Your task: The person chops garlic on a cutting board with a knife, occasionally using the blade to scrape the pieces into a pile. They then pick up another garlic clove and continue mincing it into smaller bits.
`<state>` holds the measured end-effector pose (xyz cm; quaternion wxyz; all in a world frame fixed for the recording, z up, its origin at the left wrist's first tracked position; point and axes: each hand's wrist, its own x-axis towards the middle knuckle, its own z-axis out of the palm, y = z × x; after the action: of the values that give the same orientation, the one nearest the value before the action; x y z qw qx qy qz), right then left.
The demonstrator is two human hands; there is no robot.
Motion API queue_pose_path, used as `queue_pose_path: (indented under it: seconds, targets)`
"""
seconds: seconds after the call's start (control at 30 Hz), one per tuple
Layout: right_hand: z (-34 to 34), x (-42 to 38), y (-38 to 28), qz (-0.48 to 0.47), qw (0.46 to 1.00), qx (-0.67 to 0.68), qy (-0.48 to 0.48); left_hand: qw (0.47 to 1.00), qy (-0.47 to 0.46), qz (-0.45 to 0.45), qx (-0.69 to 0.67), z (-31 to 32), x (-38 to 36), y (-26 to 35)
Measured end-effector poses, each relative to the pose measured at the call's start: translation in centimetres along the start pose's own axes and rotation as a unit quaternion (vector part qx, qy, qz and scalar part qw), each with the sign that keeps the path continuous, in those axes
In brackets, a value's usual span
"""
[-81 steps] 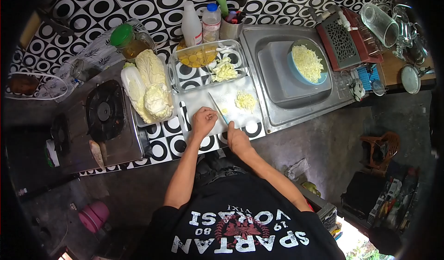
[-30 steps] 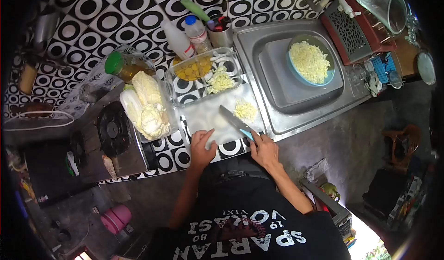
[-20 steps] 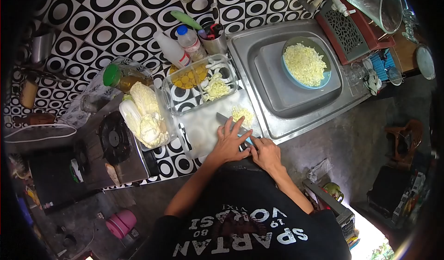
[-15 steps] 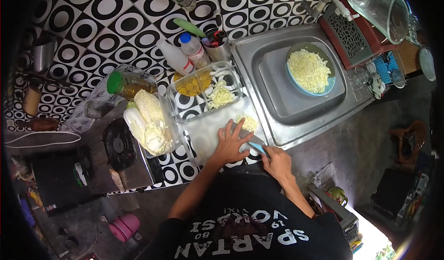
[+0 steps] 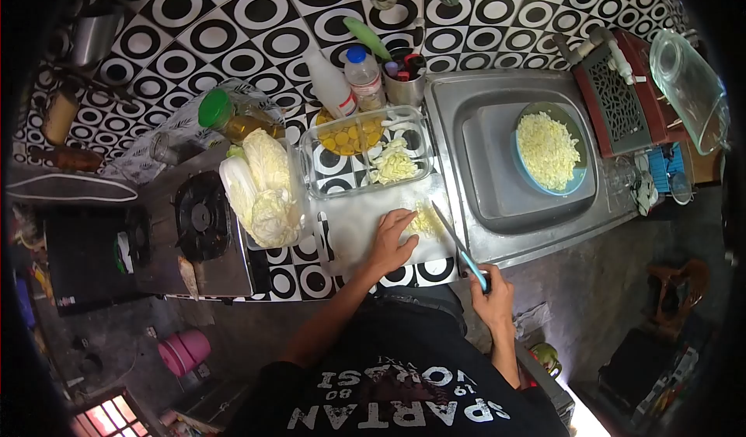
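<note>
Knife (image 5: 460, 247), one of it, slants over the right side of a cutting board (image 5: 350, 243), tip toward 11 o'clock, its long axis running back to a blue handle at 5, with 12 straight ahead of the person at the counter. The right hand (image 5: 491, 297) is wrapped around that handle. The left hand (image 5: 392, 244), well apart from the right, lies open, fingers toward 2 o'clock at the edge of a single pile of chopped cabbage (image 5: 424, 223); the blade is just beside the pile on its 3 o'clock side.

Beyond the board, at 9 o'clock, a stove shows two burners (image 5: 202, 215). At 10 are cabbage heads (image 5: 268, 165), overlapping too much to count. One clear container (image 5: 369, 194) stands at 12 with pale cut pieces inside. At 2, one blue bowl (image 5: 576, 182) heaped with chopped cabbage sits in one metal sink (image 5: 497, 239). Farther back, near 12, stand two bottles (image 5: 364, 83) and one metal cup (image 5: 404, 91) of utensils.
</note>
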<state>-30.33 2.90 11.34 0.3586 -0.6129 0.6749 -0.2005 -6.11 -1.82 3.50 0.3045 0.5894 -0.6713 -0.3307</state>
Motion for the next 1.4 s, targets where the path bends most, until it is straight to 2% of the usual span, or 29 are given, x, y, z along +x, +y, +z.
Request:
queue_pose_path:
  seconds: [0.03,0.07,0.1,0.13,0.17,0.23,0.27,0.3,0.37,0.43,0.5,0.53,0.57,0.63,0.67,0.73,0.77,0.83,0.9,0.97,1.0,1.03,1.1,1.13,1.17,1.23,1.3,1.4]
  targets:
    - [0.4,0.1,0.1,-0.003,1.000,-0.002,-0.003,1.000,0.004,-0.003,0.000,0.3,0.0,0.4]
    - [1.0,0.1,-0.4,0.001,0.999,0.027,-0.027,0.960,0.007,-0.140,-0.244,0.7,0.1,0.8]
    - [1.6,0.1,-0.8,0.006,0.997,0.056,-0.051,0.843,0.009,-0.264,-0.469,0.9,0.2,1.0]
    - [2.2,0.2,-1.1,-0.009,0.995,0.082,-0.063,0.776,0.012,-0.279,-0.566,0.8,0.4,1.3]
    - [3.0,0.3,-0.6,-0.012,0.994,0.081,-0.066,0.775,0.016,-0.278,-0.567,0.5,0.4,1.5]
    - [4.8,0.3,0.7,-0.089,0.994,0.048,-0.038,0.592,0.018,-0.352,-0.725,-0.6,0.4,2.6]
    - [5.0,0.3,0.9,-0.060,0.996,0.043,-0.052,0.561,0.016,-0.364,-0.743,-0.8,0.3,2.7]
    - [5.2,0.4,1.2,-0.064,0.996,0.042,-0.053,0.561,0.019,-0.361,-0.745,-1.1,0.1,2.8]
    - [5.4,0.5,1.8,-0.056,0.998,-0.011,-0.012,0.522,0.000,-0.398,-0.754,-1.6,-0.4,3.0]
    - [4.7,0.5,1.6,-0.034,0.999,-0.021,-0.019,0.526,-0.009,-0.395,-0.753,-1.4,-0.7,2.5]
    - [3.8,0.4,1.1,-0.026,0.998,0.050,0.017,0.721,0.002,-0.378,-0.581,-1.0,-0.7,2.1]
    - [4.0,0.4,1.3,-0.065,0.995,0.066,0.041,0.763,-0.001,-0.364,-0.534,-1.1,-0.6,1.6]
    - [4.2,0.5,1.5,-0.066,0.995,0.065,0.041,0.762,0.000,-0.363,-0.536,-1.0,-0.3,1.2]
    - [4.6,0.8,1.8,-0.038,0.998,0.054,-0.020,0.841,-0.042,-0.366,-0.397,-0.9,0.6,0.9]
    - [4.5,0.8,1.8,-0.041,0.998,0.052,-0.019,0.841,-0.041,-0.363,-0.399,-0.5,0.8,0.6]
    - [4.6,0.9,1.6,-0.026,0.998,0.041,-0.033,0.901,-0.016,-0.299,-0.313,-0.2,1.5,-0.2]
    - [4.7,1.0,1.4,-0.028,0.998,0.042,-0.035,0.901,-0.012,-0.300,-0.313,-0.3,1.8,-0.9]
    - [4.5,0.5,1.0,-0.007,0.997,0.077,-0.021,0.965,0.073,-0.180,-0.176,-1.7,3.4,-1.6]
    - [4.5,0.5,1.0,-0.011,0.997,0.067,-0.032,0.981,0.158,-0.102,-0.041,-3.7,6.0,-1.4]
    - [4.8,0.8,1.1,-0.025,0.996,0.055,-0.061,0.976,0.190,-0.022,0.101,-4.9,8.4,-3.5]
    - [4.9,0.8,1.3,-0.022,0.996,0.051,-0.068,0.975,0.180,-0.048,0.125,-5.4,9.2,-3.8]
    - [4.9,0.9,1.3,-0.027,0.996,0.051,-0.068,0.974,0.185,-0.047,0.126,-5.8,9.8,-4.1]
    - [4.8,1.1,1.2,-0.032,0.997,0.056,-0.052,0.967,0.128,-0.026,0.220,-6.4,10.7,-4.6]
    - [4.8,1.1,1.4,-0.034,0.997,0.056,-0.050,0.967,0.072,-0.046,0.242,-6.6,10.8,-4.6]
    - [4.9,1.3,1.6,-0.040,0.997,0.058,-0.036,0.966,0.074,-0.044,0.242,-6.6,11.0,-4.6]
    - [4.9,1.4,1.8,-0.049,0.997,0.061,-0.022,0.954,0.017,-0.057,0.295,-6.5,11.1,-4.9]
    - [4.8,1.5,1.8,-0.043,0.997,0.062,-0.022,0.952,0.019,-0.070,0.296,-6.6,11.2,-4.9]
    - [4.7,1.5,1.4,-0.041,0.997,0.068,-0.025,0.971,0.070,-0.065,0.219,-7.1,11.1,-4.9]
